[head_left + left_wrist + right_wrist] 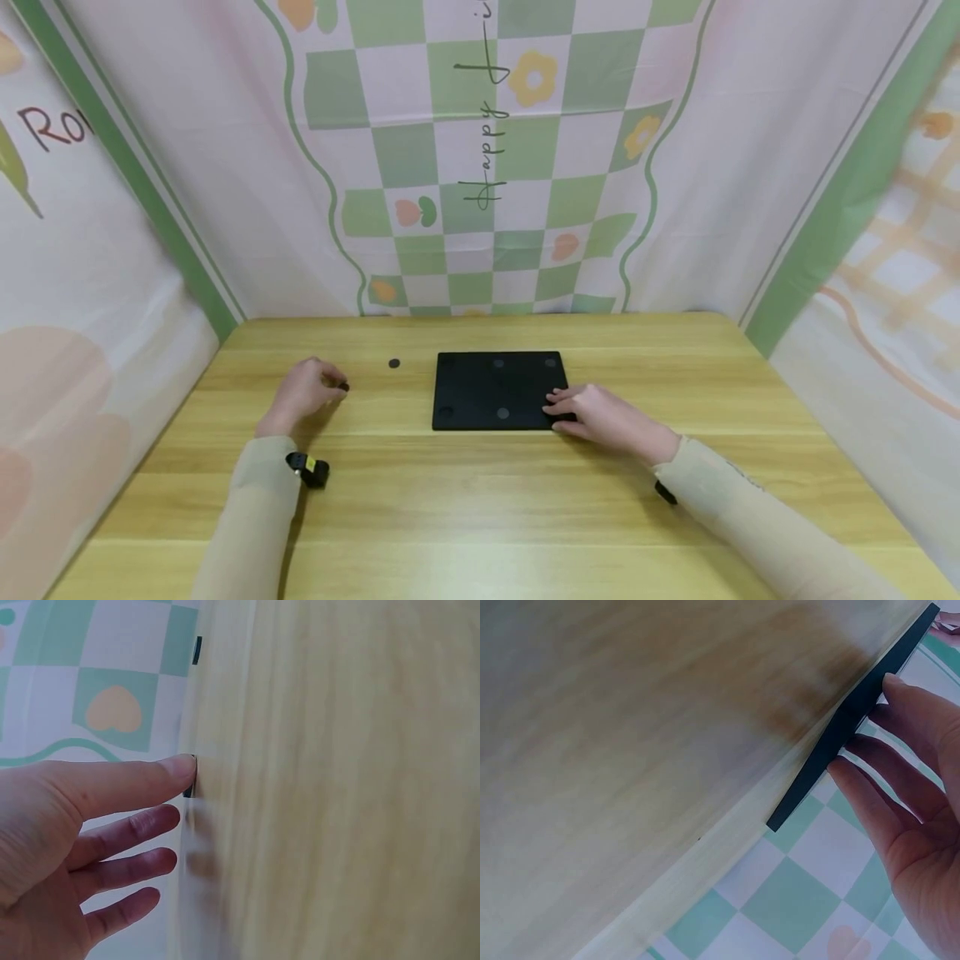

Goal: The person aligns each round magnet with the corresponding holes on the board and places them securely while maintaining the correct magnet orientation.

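Note:
My left hand [303, 392] pinches a small dark round disc [343, 386] between thumb and fingertip, low over the table's left part. In the left wrist view the disc [189, 784] shows edge-on at the thumb tip, the other fingers held apart from it. A second dark disc [393, 363] lies on the wood to the right of that hand. Farther right is a thin black rectangular board [472, 387] bearing several round spots, some grey, some nearly black. My right hand [592, 412] rests its fingertips on the board's near right corner, hiding that corner.
The wooden table [465, 508] ends at a back edge against a patterned curtain [465, 158], with more cloth hanging at both sides. A small black camera [309, 469] is strapped to the left wrist.

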`<state>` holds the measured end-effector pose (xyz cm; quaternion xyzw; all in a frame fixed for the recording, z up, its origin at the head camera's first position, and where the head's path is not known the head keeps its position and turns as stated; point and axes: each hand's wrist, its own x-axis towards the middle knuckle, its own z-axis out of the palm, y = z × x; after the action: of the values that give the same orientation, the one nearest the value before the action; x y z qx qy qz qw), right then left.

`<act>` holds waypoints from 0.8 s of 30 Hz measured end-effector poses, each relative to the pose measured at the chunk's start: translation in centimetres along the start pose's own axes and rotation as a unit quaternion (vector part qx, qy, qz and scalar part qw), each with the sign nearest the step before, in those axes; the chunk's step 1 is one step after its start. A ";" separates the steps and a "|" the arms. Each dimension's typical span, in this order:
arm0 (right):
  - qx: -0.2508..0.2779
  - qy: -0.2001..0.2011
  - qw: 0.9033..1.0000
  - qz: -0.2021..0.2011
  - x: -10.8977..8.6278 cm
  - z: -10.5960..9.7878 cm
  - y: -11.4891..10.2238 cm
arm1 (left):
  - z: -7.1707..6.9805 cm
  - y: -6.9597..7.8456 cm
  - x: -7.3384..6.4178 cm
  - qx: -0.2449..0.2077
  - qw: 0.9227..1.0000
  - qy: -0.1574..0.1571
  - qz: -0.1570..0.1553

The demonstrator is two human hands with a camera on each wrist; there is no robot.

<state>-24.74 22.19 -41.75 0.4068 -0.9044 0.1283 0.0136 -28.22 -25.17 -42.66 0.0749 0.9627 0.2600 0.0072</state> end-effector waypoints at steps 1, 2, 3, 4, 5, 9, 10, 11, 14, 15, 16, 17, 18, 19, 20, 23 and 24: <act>0.000 0.000 1.000 0.000 0.0 0.0 0.0 | 0.0 0.0 0.0 0.002 1.000 0.000 -0.002; 0.001 0.000 1.000 -0.001 0.0 0.0 0.0 | 0.0 0.0 0.0 0.003 1.000 0.001 -0.003; 0.001 0.000 1.000 -0.001 0.0 0.0 0.0 | -0.1 0.0 0.0 0.004 1.000 0.002 -0.005; 0.002 -0.001 1.000 -0.001 0.0 0.0 0.0 | -0.1 0.0 0.0 0.004 1.000 0.003 -0.007; 0.002 -0.001 1.000 0.000 0.0 0.0 0.0 | -0.1 0.0 0.1 0.003 1.000 0.002 -0.010; 0.002 -0.001 1.000 -0.001 0.0 0.0 0.0 | -0.1 0.1 0.2 0.002 1.000 0.002 -0.015; 0.002 0.000 1.000 -0.002 0.0 0.0 0.0 | -0.1 0.1 0.2 0.002 1.000 0.003 -0.017; 0.002 0.001 1.000 -0.002 0.0 0.0 0.0 | -0.1 0.1 0.2 0.002 1.000 0.004 -0.017; 0.003 0.002 1.000 -0.003 -0.1 0.1 0.0 | -0.1 0.2 0.2 0.004 1.000 0.006 -0.017; 0.003 0.002 1.000 -0.004 0.0 0.1 0.0 | -0.1 0.2 0.2 0.004 1.000 0.007 -0.017; 0.003 0.002 1.000 -0.003 -0.1 0.1 0.0 | -0.1 0.2 0.2 0.004 1.000 0.008 -0.017; 0.004 0.001 1.000 -0.003 -0.1 0.1 0.0 | -0.1 0.2 0.2 0.003 1.000 0.007 -0.016; 0.004 0.001 1.000 -0.002 -0.1 0.1 0.0 | -0.1 0.2 0.3 0.001 1.000 0.007 -0.015; 0.004 0.001 1.000 -0.002 -0.1 0.1 0.0 | -0.1 0.2 0.3 -0.001 1.000 0.007 -0.015; 0.004 0.001 1.000 -0.002 -0.1 0.1 0.0 | -0.1 0.2 0.3 -0.003 1.000 0.007 -0.016; 0.002 0.003 1.000 -0.002 -0.1 0.1 0.1 | -0.1 0.3 0.4 -0.006 1.000 0.008 -0.015; 0.002 0.003 1.000 -0.003 -0.1 0.1 0.1 | -0.1 0.2 0.4 -0.006 1.000 0.008 -0.014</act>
<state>-24.74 22.28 -41.84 0.4093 -0.9027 0.1313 0.0156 -28.56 -24.97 -42.41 0.0591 0.9622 0.2659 0.0040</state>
